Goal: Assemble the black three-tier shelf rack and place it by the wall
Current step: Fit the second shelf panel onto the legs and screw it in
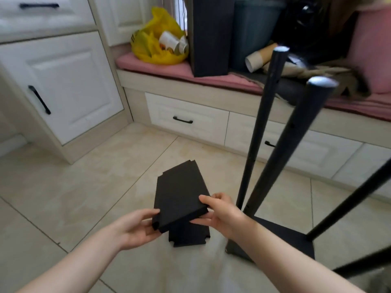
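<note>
At 11 o'clock a yellow plastic bag (155, 49) sat open on the surface (148, 65), which was covered by a pink cushion. Inside the bag were white cups (172, 42) lying on their sides. To the right of the bag stood a tall black box (209, 37), and just beside it a dark bin (251, 32); what it contained I could not tell. A cardboard tube (259, 58) leaned near the bin, beside a crumpled cloth (330, 75).

At 6 o'clock both hands held a black shelf board (179, 195), tilted, its far end pointing toward 12 o'clock. The grip of the left hand (135, 229) was clamped on the near left corner, thumb on top and fingers below. The grip of the right hand (220, 214) was clamped on the near right edge in the same way. Under it a second board (188, 235) lay flat on the tiled floor (84, 187).

At 4 o'clock the base board (281, 235) rested on the floor with black poles (261, 127) rising from it. The poles crossed in front of the tube, the surface and the drawers (186, 111) below it. A white cabinet (63, 85) stood at 9 o'clock.
</note>
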